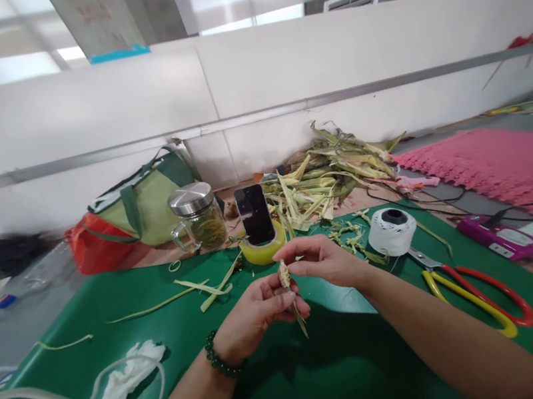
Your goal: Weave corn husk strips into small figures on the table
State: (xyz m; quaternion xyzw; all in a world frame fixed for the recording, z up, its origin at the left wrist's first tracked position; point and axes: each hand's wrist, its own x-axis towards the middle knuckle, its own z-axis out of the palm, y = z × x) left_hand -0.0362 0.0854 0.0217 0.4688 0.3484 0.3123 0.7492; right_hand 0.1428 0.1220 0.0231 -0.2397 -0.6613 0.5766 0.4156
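Observation:
Between my hands is a small braided piece of corn husk (pixel 285 275), pale and knotted at its upper part, with loose green strip ends hanging below. My left hand (pixel 269 303), with a green bead bracelet (pixel 219 358) at the wrist, pinches its lower part between thumb and fingers. My right hand (pixel 324 261) is closed at its top, thumb and fingertips touching the braid's upper end. Both hands are above the green mat (pixel 179 348). Loose husk strips (pixel 209 286) lie to the left of the hands.
A phone (pixel 255 215) leans in a yellow tape roll (pixel 262 251). Nearby stand a glass jar mug (pixel 204 223) and a white thread spool (pixel 392 231). Scissors (pixel 479 300) lie at right, a crumpled white tissue (pixel 133 374) at left. Behind are a husk pile (pixel 332 169) and a bag (pixel 146 205).

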